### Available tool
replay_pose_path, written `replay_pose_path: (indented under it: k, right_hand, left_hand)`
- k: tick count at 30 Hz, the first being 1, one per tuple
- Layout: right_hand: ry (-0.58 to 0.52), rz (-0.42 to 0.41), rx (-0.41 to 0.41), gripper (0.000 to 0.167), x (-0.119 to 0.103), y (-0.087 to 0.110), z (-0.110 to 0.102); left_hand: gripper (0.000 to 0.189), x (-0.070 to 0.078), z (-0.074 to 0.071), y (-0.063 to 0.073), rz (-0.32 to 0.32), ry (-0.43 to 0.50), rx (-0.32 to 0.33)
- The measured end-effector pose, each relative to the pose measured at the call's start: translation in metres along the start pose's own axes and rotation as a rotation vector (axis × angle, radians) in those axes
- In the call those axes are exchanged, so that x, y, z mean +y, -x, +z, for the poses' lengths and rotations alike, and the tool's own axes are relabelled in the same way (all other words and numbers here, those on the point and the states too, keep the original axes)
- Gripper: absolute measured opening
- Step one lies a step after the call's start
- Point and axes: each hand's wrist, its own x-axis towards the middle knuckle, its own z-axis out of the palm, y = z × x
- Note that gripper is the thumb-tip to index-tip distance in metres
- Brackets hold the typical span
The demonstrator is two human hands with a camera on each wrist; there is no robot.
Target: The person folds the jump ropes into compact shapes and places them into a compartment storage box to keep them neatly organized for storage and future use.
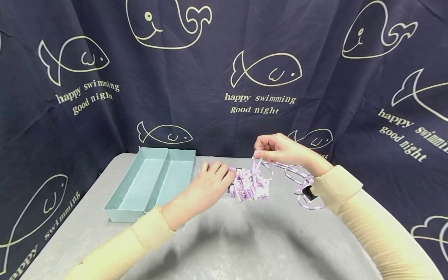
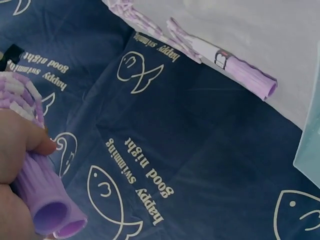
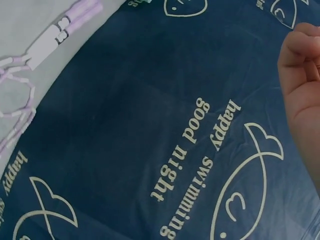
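My left hand [image 1: 210, 186] grips the lavender handles [image 2: 45, 200] of a jump rope; their hollow ends show in the left wrist view. The rope's purple and white beaded cord [image 1: 249, 186] is gathered into a bundle just right of that hand. Above the bundle, my right hand [image 1: 280, 149] pinches a bit of the cord between thumb and fingers. In the right wrist view only its curled fingers [image 3: 300, 57] appear, at the right edge. Behind, a second jump rope lies on the table, with printed white and lavender handles [image 3: 52, 40] and loosely looped beaded cord [image 1: 292, 173].
Two pale teal trays [image 1: 119, 215] stand side by side on the left of the grey table [image 1: 224, 249]. A dark blue curtain [image 1: 210, 128] with fish and whale drawings hangs behind the table and at both sides. Something black [image 1: 308, 192] shows beside the right cuff.
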Motion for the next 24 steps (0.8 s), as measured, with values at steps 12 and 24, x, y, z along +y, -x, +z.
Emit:
replay_pose_path:
  k: [12, 24]
  right_hand:
    - [0.053, 0.027, 0.035, 0.014, -0.005, 0.001, 0.000]
    - [0.159, -0.032, 0.010, 0.018, -0.005, -0.007, 0.006]
  left_hand:
    - [0.035, -0.001, -0.002, 0.001, -0.039, 0.023, -0.081]
    - [0.039, -0.017, -0.009, 0.007, -0.061, 0.183, -0.250]
